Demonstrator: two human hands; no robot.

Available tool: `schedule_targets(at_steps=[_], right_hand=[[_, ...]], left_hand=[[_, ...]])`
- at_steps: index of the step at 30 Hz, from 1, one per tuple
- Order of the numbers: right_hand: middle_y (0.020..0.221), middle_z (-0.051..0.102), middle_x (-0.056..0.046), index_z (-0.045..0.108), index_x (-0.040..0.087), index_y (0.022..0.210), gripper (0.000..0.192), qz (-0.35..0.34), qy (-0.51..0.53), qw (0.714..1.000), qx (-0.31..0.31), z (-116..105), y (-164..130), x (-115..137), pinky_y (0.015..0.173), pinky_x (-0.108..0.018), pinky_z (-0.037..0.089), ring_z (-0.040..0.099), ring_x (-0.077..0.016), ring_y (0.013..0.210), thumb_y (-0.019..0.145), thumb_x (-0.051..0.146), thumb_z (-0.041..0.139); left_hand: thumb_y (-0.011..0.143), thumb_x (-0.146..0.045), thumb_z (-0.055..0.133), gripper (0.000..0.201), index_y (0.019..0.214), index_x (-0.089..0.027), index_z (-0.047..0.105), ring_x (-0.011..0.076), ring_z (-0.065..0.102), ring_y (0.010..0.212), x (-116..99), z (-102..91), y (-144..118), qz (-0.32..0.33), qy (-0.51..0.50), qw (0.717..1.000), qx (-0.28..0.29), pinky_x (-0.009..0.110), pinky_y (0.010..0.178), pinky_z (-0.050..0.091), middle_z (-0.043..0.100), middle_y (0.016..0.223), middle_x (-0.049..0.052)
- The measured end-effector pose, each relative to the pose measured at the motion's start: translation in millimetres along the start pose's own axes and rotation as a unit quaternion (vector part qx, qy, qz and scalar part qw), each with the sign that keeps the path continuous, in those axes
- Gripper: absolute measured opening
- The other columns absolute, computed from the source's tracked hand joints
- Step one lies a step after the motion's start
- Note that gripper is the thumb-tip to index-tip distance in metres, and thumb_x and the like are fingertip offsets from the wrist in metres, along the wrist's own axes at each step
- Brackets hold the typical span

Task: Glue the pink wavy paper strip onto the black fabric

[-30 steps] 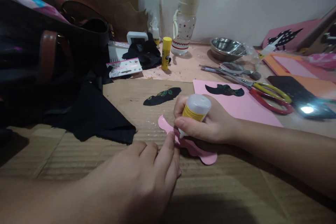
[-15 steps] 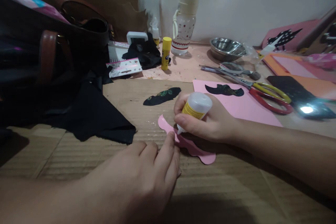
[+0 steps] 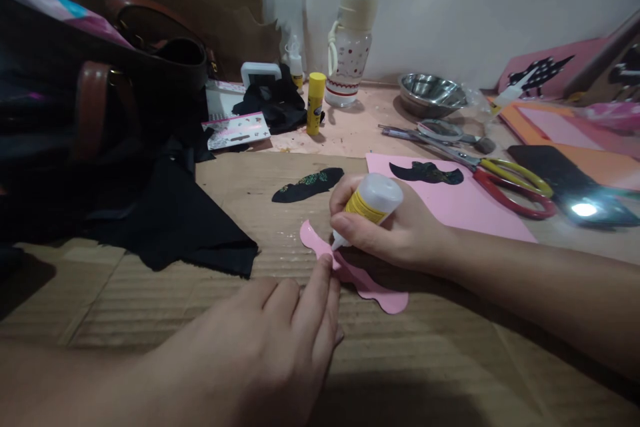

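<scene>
Right hand [image 3: 395,233] fingers wrapped round small white glue bottle with yellow label [image 3: 370,203], nozzle tipped down onto wavy pink paper cutout [image 3: 350,270]. Left hand [image 3: 270,340] fingers together, fingertip pressed on cutout's edge just beside nozzle. Cutout lay flat on brown corrugated cardboard surface [image 3: 425,360]. Black glittered cutout [image 3: 307,185] near, behind. Pink sheet [image 3: 465,207] beyond right hand, red-and-yellow-handled scissors [image 3: 505,180] further right. Black cloth [image 3: 185,220] left.

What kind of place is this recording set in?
Probably a home craft table: a cardboard work surface, scissors, a glue stick and pink paper, with the right hand tipping a glue bottle onto a pink cutout.
</scene>
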State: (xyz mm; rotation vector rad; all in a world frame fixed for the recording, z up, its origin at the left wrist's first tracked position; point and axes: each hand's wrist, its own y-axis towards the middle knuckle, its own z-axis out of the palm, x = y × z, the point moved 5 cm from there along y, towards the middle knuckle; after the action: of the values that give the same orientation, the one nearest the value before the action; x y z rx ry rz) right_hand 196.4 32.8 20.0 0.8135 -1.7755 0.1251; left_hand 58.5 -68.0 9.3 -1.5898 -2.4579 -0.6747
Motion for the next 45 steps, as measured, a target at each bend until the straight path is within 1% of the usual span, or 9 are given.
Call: schedule_targets(at_steps=[5, 10, 17, 23, 26, 29, 33, 40, 45], right_hand=[[0.070, 0.065, 0.004, 0.062, 0.017, 0.081, 0.017, 0.012, 0.016, 1.000, -0.007, -0.3, -1.2, -1.8, 0.055, -0.017, 0.043, 0.057, -0.0080, 0.062, 0.090, 0.027, 0.072], [0.072, 0.069, 0.003, 0.062, 0.018, 0.084, 0.011, 0.011, 0.027, 1.000, 0.001, 2.0, -0.8, -1.8, 0.057, -0.018, 0.045, 0.062, -0.0097, 0.064, 0.088, 0.021, 0.072], [0.069, 0.069, 0.002, 0.063, 0.018, 0.082, 0.021, -0.005, -0.020, 1.000, -0.007, 0.5, -0.6, 2.6, 0.057, -0.019, 0.046, 0.064, -0.0107, 0.062, 0.091, 0.034, 0.073], [0.069, 0.069, 0.002, 0.063, 0.018, 0.081, 0.019, -0.006, -0.013, 1.000, 0.009, 3.5, 0.7, -0.3, 0.057, -0.019, 0.046, 0.064, -0.0103, 0.063, 0.092, 0.031, 0.072], [0.072, 0.068, 0.002, 0.062, 0.019, 0.086, 0.020, -0.002, -0.018, 1.000, -0.020, -1.0, 1.4, 3.5, 0.057, -0.021, 0.048, 0.063, -0.0117, 0.064, 0.089, 0.034, 0.075], [0.074, 0.064, 0.002, 0.063, 0.021, 0.087, 0.023, -0.034, -0.032, 0.996, -0.079, -15.9, -1.3, 21.2, 0.056, -0.024, 0.047, 0.059, -0.0119, 0.063, 0.092, 0.041, 0.073], [0.076, 0.062, 0.001, 0.066, 0.023, 0.085, 0.036, -0.054, -0.051, 0.988, -0.138, -33.5, -15.2, 40.9, 0.056, -0.025, 0.048, 0.057, -0.0123, 0.064, 0.095, 0.057, 0.067], [0.071, 0.063, 0.001, 0.064, 0.021, 0.085, 0.024, 0.018, -0.024, 0.993, -0.112, -14.2, -26.5, 18.0, 0.054, -0.023, 0.049, 0.059, -0.0127, 0.060, 0.094, 0.043, 0.070], [0.071, 0.062, 0.001, 0.063, 0.019, 0.086, 0.027, 0.007, -0.033, 0.991, -0.129, -8.1, -18.9, 11.6, 0.054, -0.022, 0.048, 0.058, -0.0122, 0.061, 0.092, 0.045, 0.070]], left_hand=[[0.090, -0.011, 0.044, 0.038, 0.117, -0.005, 0.070, 0.0244, 0.072, 0.060, 1.2, 4.0, -2.6, 0.009, -0.039, 0.999, 0.018, 0.035, 0.051, 0.059, 0.080, 0.092, 0.012], [0.085, -0.006, 0.041, 0.045, 0.118, -0.006, 0.070, 0.0259, 0.073, 0.061, 2.2, 1.8, -0.8, 0.021, -0.036, 0.999, 0.034, 0.036, 0.051, 0.060, 0.080, 0.091, 0.012], [0.084, -0.004, 0.040, 0.045, 0.115, -0.007, 0.073, 0.0253, 0.074, 0.060, 1.0, 0.3, 1.3, 0.023, -0.035, 0.998, 0.038, 0.035, 0.051, 0.061, 0.080, 0.091, 0.011], [0.083, -0.001, 0.038, 0.049, 0.114, -0.007, 0.075, 0.0252, 0.074, 0.060, 3.1, -0.8, 1.7, 0.023, -0.030, 0.999, 0.038, 0.035, 0.051, 0.061, 0.080, 0.088, 0.011], [0.087, -0.002, 0.037, 0.047, 0.116, -0.006, 0.074, 0.0255, 0.075, 0.062, 2.9, -1.0, 3.6, 0.032, -0.026, 0.999, 0.035, 0.035, 0.050, 0.061, 0.081, 0.095, 0.014], [0.090, -0.005, 0.040, 0.044, 0.122, -0.002, 0.071, 0.0283, 0.077, 0.069, 1.8, -1.3, 5.8, 0.055, -0.031, 0.997, 0.049, 0.037, 0.052, 0.062, 0.077, 0.113, 0.022], [0.085, -0.006, 0.046, 0.048, 0.127, 0.002, 0.066, 0.0336, 0.078, 0.081, 2.5, -2.1, 4.7, 0.066, -0.055, 0.993, 0.083, 0.041, 0.055, 0.063, 0.070, 0.126, 0.029], [0.086, -0.009, 0.050, 0.047, 0.129, 0.003, 0.064, 0.0352, 0.076, 0.082, -0.8, 1.6, -1.7, 0.066, -0.054, 0.993, 0.081, 0.040, 0.050, 0.060, 0.068, 0.129, 0.032], [0.091, -0.013, 0.050, 0.046, 0.132, 0.006, 0.061, 0.0336, 0.076, 0.077, -1.7, 4.5, -1.0, 0.065, -0.034, 0.995, 0.072, 0.039, 0.050, 0.059, 0.069, 0.122, 0.033]])
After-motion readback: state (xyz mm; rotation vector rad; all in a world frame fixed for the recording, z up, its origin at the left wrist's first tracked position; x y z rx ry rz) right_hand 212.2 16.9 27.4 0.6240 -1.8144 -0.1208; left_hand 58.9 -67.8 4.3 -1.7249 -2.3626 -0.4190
